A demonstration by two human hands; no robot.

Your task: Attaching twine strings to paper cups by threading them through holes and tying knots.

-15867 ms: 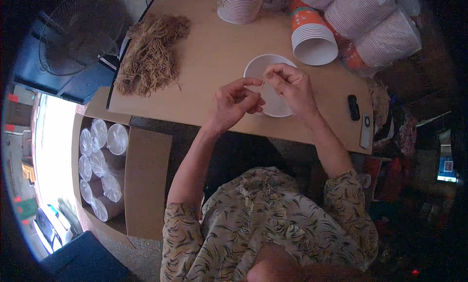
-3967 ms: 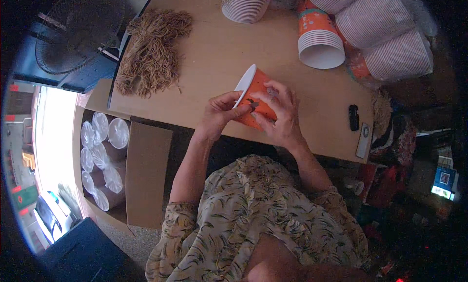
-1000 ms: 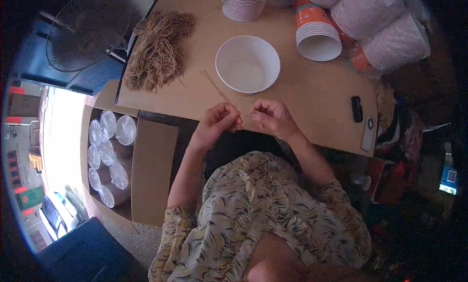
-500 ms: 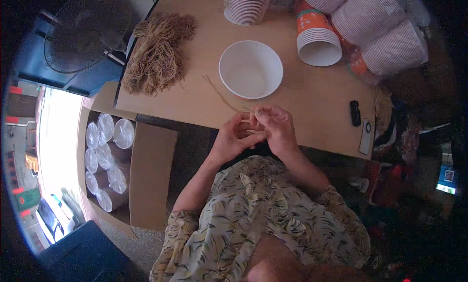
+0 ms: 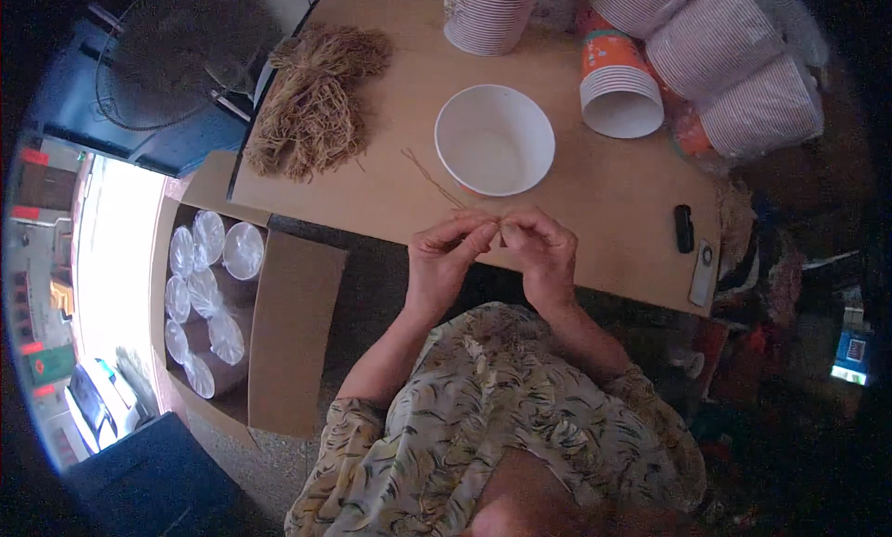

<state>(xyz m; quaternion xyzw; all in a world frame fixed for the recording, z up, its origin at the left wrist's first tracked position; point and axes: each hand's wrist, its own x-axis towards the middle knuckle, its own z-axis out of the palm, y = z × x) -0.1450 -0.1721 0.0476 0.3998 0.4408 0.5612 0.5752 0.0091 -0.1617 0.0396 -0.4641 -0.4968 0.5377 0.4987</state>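
Note:
My left hand [image 5: 437, 263] and my right hand [image 5: 546, 258] meet at the table's near edge. Thumb and fingers of both are pinched, fingertips nearly touching. Between them is a thin brown strand [image 5: 429, 176], like a dried root or stringy fibre; its loose end runs up and left over the tabletop. What the fingertips cover is hidden. Just beyond the hands stands a white paper bowl [image 5: 536, 147], its mouth facing up. Farther left lies a tangled bundle of similar brown strands [image 5: 311, 119], gathered near its far end.
Stacked paper bowls [image 5: 488, 21] stand at the back; an orange-patterned stack [image 5: 609, 58] and plastic-wrapped stacks [image 5: 753, 100] lie right. A black object [image 5: 684, 229] and a pale flat one [image 5: 701, 277] sit near the right edge. An open carton [image 5: 293, 337] of wrapped goods is left, below a fan [image 5: 177, 58].
My hands have come level, fingertips together in a pinch on the strand; before, the right hand sat higher and the left fingers were more spread. The whole view has shifted slightly.

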